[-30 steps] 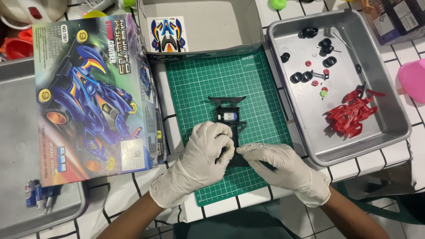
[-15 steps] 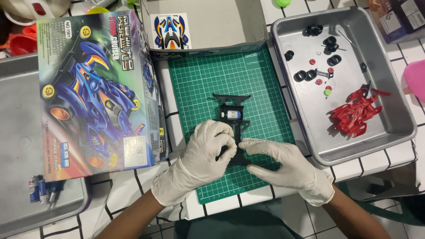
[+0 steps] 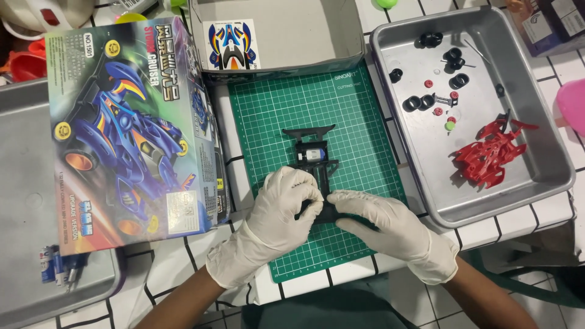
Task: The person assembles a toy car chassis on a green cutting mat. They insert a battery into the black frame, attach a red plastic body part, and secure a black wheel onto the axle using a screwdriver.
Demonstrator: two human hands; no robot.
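Chassis (image 3: 314, 167): black, mid-mat (image 3: 268, 103), near end pinched by both gloved hands, left hand (image 3: 277, 213) at 7 o'clock, right hand (image 3: 381, 228) at 5. Risk: uneven squeeze may snap a clip or dislodge the motor (image 3: 312, 155). Tray (image 3: 548, 164) at 2 o'clock.

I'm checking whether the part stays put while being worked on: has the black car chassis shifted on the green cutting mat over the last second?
No. The black chassis sits on the same grid squares of the green cutting mat; only the camera drifted.
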